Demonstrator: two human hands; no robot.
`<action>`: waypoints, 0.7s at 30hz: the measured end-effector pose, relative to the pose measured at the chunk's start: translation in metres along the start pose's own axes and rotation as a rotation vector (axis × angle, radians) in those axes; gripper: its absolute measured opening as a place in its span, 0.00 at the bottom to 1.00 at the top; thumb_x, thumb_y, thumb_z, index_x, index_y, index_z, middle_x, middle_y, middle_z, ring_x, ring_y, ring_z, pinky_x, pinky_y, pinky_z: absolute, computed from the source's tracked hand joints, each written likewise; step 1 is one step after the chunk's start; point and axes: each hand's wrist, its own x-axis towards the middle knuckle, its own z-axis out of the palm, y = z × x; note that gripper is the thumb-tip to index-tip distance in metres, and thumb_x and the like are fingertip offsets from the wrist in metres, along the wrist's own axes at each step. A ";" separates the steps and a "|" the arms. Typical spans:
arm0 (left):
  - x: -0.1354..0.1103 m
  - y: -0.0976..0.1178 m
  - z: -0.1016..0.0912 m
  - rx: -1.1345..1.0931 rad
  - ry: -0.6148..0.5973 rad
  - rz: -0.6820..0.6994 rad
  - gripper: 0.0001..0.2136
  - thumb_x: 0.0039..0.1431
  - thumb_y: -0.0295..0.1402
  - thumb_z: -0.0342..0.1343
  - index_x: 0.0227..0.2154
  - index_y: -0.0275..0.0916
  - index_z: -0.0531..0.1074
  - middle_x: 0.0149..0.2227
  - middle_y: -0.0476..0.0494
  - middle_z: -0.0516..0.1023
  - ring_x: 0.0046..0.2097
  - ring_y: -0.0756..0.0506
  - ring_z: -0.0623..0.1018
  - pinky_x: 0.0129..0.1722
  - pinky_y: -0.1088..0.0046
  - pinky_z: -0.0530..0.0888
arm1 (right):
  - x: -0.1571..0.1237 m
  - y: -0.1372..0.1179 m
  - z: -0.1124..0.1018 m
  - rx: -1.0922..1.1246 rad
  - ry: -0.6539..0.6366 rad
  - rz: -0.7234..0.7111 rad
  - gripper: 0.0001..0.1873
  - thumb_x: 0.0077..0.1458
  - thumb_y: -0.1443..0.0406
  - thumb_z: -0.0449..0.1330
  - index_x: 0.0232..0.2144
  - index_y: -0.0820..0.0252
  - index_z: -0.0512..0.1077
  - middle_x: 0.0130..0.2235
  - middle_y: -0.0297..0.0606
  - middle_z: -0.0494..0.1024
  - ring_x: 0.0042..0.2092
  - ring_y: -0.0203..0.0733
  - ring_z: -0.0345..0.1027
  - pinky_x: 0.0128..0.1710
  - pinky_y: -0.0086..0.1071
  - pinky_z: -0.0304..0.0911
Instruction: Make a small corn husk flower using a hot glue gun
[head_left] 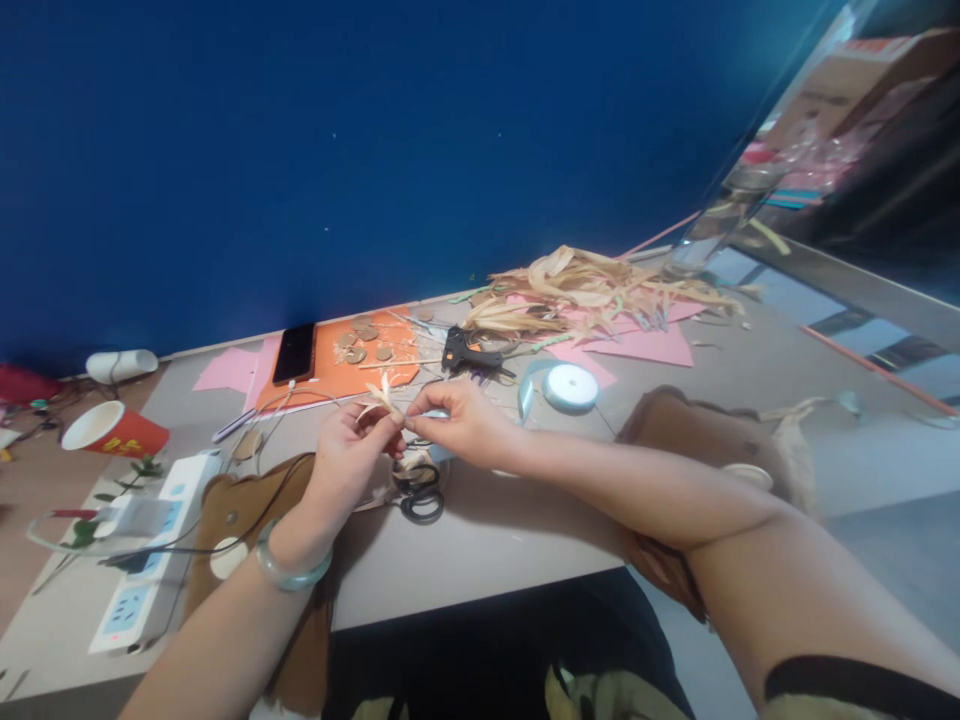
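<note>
Pinching a dried corn-husk piece (384,394) left of the frame's centre, the left hand (351,442) had thumb and fingers closed on its base, probably so the tips splayed freely. The right hand (463,424) brought thumb and forefinger together beside it, their hold unclear. Black-handled scissors (420,491) lay just below, apparently within easy reach.

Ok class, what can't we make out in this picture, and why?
Head view:
Pale strips: gripped part, hidden by the left fingers.
Whether the right hand grips them too: too small.
Red cup: lettering, too small and blurred.
Red object: cut off by the left edge.
</note>
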 end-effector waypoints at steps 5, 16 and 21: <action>0.000 -0.001 0.001 -0.096 -0.049 -0.014 0.10 0.49 0.34 0.63 0.25 0.36 0.68 0.19 0.52 0.73 0.21 0.51 0.74 0.24 0.76 0.72 | 0.003 -0.001 -0.006 0.054 -0.078 0.116 0.03 0.48 0.68 0.63 0.25 0.65 0.76 0.27 0.32 0.77 0.31 0.33 0.68 0.34 0.26 0.60; 0.003 0.000 -0.015 -0.282 -0.352 -0.137 0.10 0.47 0.37 0.65 0.32 0.39 0.76 0.20 0.50 0.73 0.19 0.50 0.72 0.20 0.74 0.70 | 0.003 -0.007 -0.016 0.651 -0.440 0.421 0.13 0.47 0.60 0.66 0.27 0.62 0.67 0.20 0.27 0.72 0.17 0.24 0.38 0.15 0.24 0.34; 0.002 0.001 -0.014 -0.269 -0.335 -0.145 0.15 0.42 0.43 0.68 0.26 0.37 0.75 0.16 0.51 0.70 0.17 0.51 0.70 0.19 0.74 0.69 | 0.001 -0.010 -0.014 0.750 -0.534 0.476 0.14 0.46 0.60 0.66 0.27 0.62 0.66 0.19 0.27 0.71 0.17 0.25 0.37 0.15 0.25 0.33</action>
